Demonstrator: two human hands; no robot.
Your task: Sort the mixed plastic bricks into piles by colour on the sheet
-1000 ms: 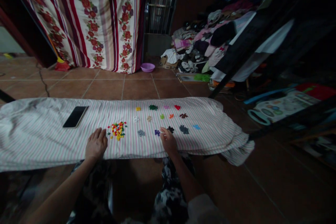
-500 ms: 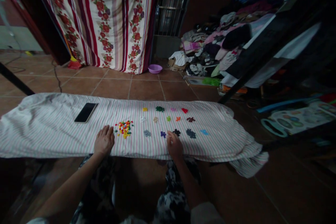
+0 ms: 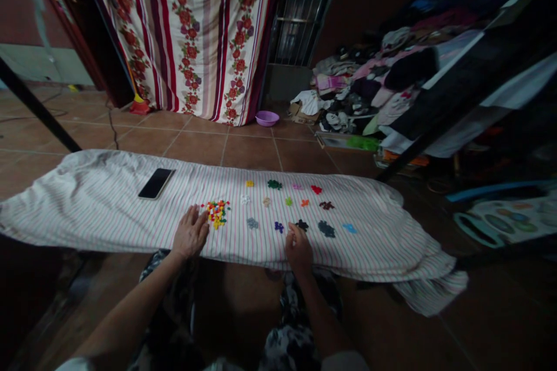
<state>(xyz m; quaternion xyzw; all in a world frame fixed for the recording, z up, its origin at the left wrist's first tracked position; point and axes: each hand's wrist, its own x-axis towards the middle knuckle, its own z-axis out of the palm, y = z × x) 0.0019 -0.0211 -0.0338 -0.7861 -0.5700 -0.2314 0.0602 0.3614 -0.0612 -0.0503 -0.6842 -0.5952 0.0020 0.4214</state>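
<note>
Small mixed-colour pieces (image 3: 216, 214) lie in a pile on the striped cloth (image 3: 143, 223). My left hand (image 3: 190, 233) rests flat just left of that pile, its fingertips at the pile's edge. My right hand (image 3: 299, 248) is at the near side of the cloth, thumb and fingers curled together; anything between them is too small to make out. Beside its fingertips are a black group (image 3: 301, 225) and a dark blue group (image 3: 279, 226). Further sorted groups include grey (image 3: 252, 223), dark grey (image 3: 326, 228), light blue (image 3: 349, 228), dark green (image 3: 274, 184) and red (image 3: 316, 189).
A phone (image 3: 156, 184) lies on the cloth's left part. Beyond the cloth are a purple basin (image 3: 267, 119) on the tiled floor, a floral curtain (image 3: 209, 35) and heaped clothes (image 3: 369, 75). Dark bars stand at both sides.
The camera view has shifted, so the scene sits further right. My left hand has moved closer to the mixed pile. My right hand stays near the black and dark blue groups.
</note>
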